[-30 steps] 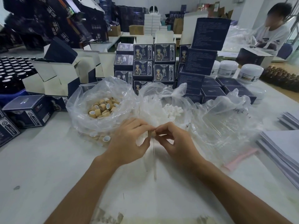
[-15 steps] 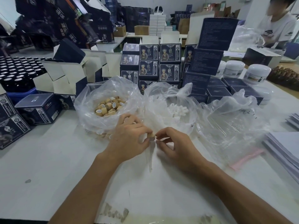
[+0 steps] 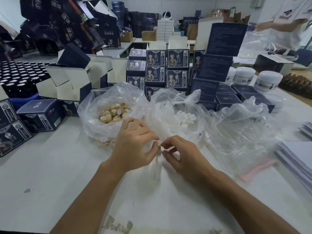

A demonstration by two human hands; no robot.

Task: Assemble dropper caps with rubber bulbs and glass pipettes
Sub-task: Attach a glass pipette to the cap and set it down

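Note:
My left hand [image 3: 135, 146] grips a dropper cap with a white rubber bulb, mostly hidden in its fingers. A clear glass pipette [image 3: 156, 166] hangs down from it toward the table. My right hand [image 3: 179, 154] pinches at the cap's top right beside the left fingertips. Behind the hands stand three clear plastic bags: one with tan caps [image 3: 113, 113], one with white rubber bulbs [image 3: 185, 118], one with glass pipettes [image 3: 236, 137].
Dark blue printed boxes [image 3: 166, 70] stack behind the bags, with open cartons [image 3: 67, 81] and black bottle tops [image 3: 18, 73] at left. White jars [image 3: 268, 80] and a paper stack [image 3: 297, 154] sit at right. Another person [image 3: 287, 22] works at the far right.
The camera view shifted, so the scene sits lower and further right. My hands stay together on the cap, and the right fingers have opened slightly around its top.

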